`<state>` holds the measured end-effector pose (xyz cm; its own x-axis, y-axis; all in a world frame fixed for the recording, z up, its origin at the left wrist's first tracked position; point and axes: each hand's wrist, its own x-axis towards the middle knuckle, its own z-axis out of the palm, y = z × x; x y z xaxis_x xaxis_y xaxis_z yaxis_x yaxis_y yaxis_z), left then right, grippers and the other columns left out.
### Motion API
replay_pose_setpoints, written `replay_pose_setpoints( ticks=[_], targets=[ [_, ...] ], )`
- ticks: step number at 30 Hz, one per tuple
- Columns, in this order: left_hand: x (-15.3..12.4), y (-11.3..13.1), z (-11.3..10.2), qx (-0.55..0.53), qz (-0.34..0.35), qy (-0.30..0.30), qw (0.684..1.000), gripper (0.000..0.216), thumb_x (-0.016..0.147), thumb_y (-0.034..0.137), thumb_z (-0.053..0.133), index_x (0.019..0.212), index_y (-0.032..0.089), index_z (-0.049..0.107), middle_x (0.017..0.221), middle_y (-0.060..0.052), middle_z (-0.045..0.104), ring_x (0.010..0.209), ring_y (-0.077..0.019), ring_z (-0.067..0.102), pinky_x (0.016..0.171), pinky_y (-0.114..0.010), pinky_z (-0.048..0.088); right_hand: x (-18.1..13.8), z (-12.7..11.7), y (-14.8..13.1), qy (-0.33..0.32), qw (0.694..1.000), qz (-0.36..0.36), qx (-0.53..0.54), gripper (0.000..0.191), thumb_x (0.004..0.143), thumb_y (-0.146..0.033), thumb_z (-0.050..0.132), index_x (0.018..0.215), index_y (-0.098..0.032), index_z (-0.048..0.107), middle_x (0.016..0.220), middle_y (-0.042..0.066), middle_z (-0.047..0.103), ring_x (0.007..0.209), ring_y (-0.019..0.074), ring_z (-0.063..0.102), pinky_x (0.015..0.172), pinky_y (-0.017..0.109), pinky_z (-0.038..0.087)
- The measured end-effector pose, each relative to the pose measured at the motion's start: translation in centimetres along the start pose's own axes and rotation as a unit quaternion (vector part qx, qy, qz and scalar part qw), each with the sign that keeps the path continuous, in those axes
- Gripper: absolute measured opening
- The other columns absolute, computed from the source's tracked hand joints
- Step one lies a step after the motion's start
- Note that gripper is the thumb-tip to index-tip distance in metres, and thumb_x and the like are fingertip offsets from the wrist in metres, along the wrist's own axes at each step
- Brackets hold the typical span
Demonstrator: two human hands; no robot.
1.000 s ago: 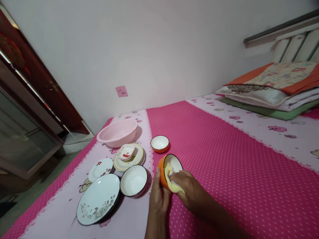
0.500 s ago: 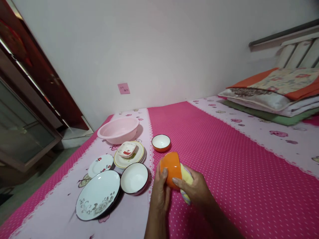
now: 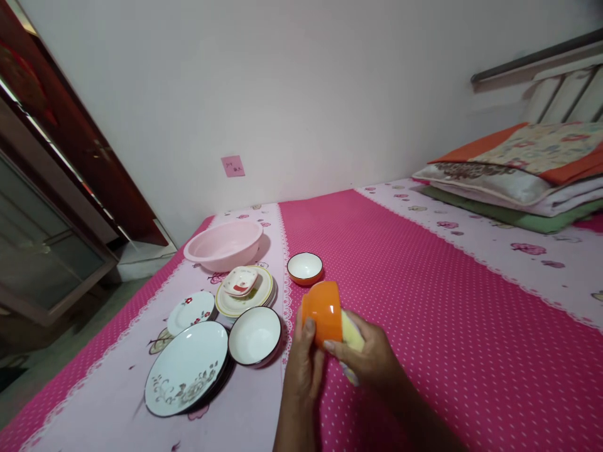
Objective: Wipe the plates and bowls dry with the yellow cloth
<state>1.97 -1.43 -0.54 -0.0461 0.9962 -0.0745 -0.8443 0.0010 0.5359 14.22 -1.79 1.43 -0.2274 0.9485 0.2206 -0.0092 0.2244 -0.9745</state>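
Head view: two orange bowls [image 3: 321, 312]; one basin [image 3: 223, 242]

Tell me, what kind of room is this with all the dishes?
Most likely a bedroom. The plates and bowls sit on a pink dotted bedsheet, folded quilts and a pillow are stacked by a headboard, and the left hand and right hand hold an orange bowl.
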Motion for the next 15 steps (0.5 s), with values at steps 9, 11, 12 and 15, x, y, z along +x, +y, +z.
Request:
replay_pose_setpoints(
  ticks=[9, 11, 12, 15],
  targets=[
    [0.7, 1.2, -0.4, -0.11, -0.044, 0.095, 0.988, 0.042, 0.103, 0.042, 0.052, 0.103, 0.011, 0.08, 0.101, -0.014, 0.082, 0.092, -0.0221, 0.077, 0.098, -0.035, 0.057, 0.3, 1.6, 2.0, -0.05, 0.917, -0.249, -0.308, 0.016, 0.092, -0.017, 0.051, 0.096, -0.018, 0.067, 0.097, 0.012, 0.073, 0.091, 0.028, 0.065, 0.085, 0.046, 0.051],
    [0.5, 1.3, 0.0, -0.098, -0.049, 0.076, 0.991, 0.043, 0.105, 0.041, 0.049, 0.106, 0.01, 0.079, 0.105, -0.015, 0.081, 0.095, -0.0223, 0.077, 0.098, -0.035, 0.058, 0.4, 1.2, 2.0, -0.034, 0.922, -0.251, -0.292, 0.02, 0.094, -0.017, 0.048, 0.096, -0.018, 0.068, 0.095, 0.012, 0.073, 0.089, 0.0273, 0.066, 0.083, 0.043, 0.052],
    [0.4, 1.1, 0.1, -0.09, -0.051, 0.064, 0.993, 0.042, 0.104, 0.039, 0.049, 0.108, 0.01, 0.079, 0.107, -0.015, 0.081, 0.098, -0.0223, 0.077, 0.099, -0.034, 0.058, 0.4, 1.0, 1.9, -0.019, 0.94, -0.224, -0.258, 0.018, 0.093, -0.02, 0.052, 0.1, -0.018, 0.068, 0.096, 0.011, 0.074, 0.089, 0.027, 0.067, 0.081, 0.041, 0.052],
    [0.1, 0.4, 0.3, -0.077, -0.045, 0.05, 0.995, 0.03, 0.102, 0.028, 0.054, 0.113, 0.014, 0.078, 0.111, -0.012, 0.081, 0.104, -0.0214, 0.076, 0.101, -0.032, 0.056, 0.1, 0.4, 0.9, 0.015, 0.994, -0.071, -0.076, 0.033, 0.089, -0.034, 0.065, 0.117, -0.019, 0.067, 0.101, 0.008, 0.076, 0.086, 0.0254, 0.071, 0.073, 0.034, 0.056]
  ],
)
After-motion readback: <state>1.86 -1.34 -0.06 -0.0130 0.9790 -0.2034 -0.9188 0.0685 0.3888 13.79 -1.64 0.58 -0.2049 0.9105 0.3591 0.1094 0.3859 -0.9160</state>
